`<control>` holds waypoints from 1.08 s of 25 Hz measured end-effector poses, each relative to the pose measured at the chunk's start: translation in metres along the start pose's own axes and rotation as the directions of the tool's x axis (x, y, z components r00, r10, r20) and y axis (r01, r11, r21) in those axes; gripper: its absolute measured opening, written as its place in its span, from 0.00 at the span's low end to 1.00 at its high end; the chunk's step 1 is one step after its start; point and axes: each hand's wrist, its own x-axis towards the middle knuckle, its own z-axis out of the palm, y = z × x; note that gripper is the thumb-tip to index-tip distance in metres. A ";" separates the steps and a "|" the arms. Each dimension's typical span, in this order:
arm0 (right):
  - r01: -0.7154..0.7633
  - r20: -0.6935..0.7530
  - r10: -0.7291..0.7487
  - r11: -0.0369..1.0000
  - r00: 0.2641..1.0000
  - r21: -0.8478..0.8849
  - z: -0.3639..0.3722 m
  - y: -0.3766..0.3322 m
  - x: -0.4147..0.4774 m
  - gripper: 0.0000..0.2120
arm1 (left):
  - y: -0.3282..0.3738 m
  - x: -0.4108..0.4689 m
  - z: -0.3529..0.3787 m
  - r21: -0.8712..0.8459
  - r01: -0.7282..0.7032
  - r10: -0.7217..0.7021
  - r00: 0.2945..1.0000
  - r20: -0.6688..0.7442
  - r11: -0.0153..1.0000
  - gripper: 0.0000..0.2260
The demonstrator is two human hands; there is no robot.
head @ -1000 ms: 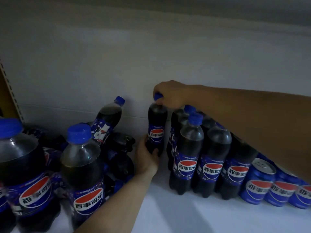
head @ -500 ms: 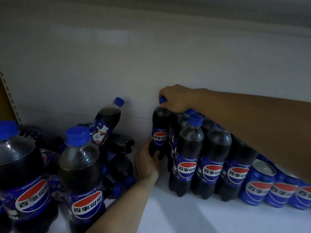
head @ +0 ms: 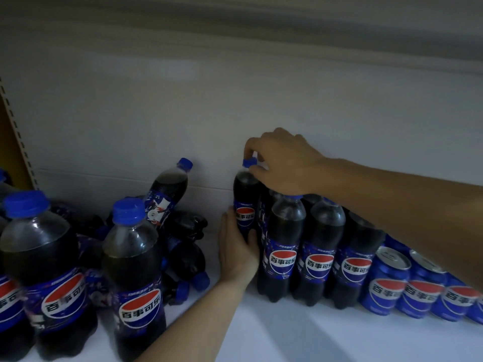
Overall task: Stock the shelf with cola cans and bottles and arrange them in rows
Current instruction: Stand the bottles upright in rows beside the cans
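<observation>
One view only, worn on the head: we're right up at the shelf [head: 300,335], looking forward and slightly down onto its white board, facing the back panel [head: 235,105]. Wide lens, very close: bottles [head: 130,270] loom large at left, cans [head: 386,288] run off the right edge.

Right hand [head: 283,163] pinches the bottle [head: 244,205] cap; left hand [head: 236,246] holds its base on the shelf [head: 313,335].

My left hand [head: 236,253] hides its fingers behind the back bottle [head: 245,205], so I can't tell how far they wrap. My right forearm [head: 392,205] covers much of the cans [head: 386,286], the left edge slices the edge bottle [head: 6,301], and the dark heap of fallen bottles [head: 185,246] is beyond counting.
</observation>
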 end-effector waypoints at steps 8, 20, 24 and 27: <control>0.212 -0.488 0.047 0.861 0.872 0.462 -0.024 -0.048 -0.066 0.05 | 0.095 -0.055 -0.071 -0.096 -0.307 0.304 0.952 -0.047 0.947 0.19; 0.128 -0.092 -0.089 0.697 0.992 0.705 -0.024 -0.141 -0.030 0.10 | 0.100 -0.111 -0.195 0.380 -0.302 0.438 0.827 -0.352 0.874 0.22; 0.192 -0.006 -0.241 0.756 0.970 0.626 -0.012 -0.154 -0.021 0.12 | 0.084 -0.107 -0.188 0.198 -0.112 0.162 0.951 -0.262 0.974 0.37; 0.283 0.007 -0.324 0.834 0.946 0.473 -0.009 -0.153 -0.015 0.10 | 0.073 -0.100 -0.183 0.150 -0.037 0.069 0.974 -0.216 0.988 0.41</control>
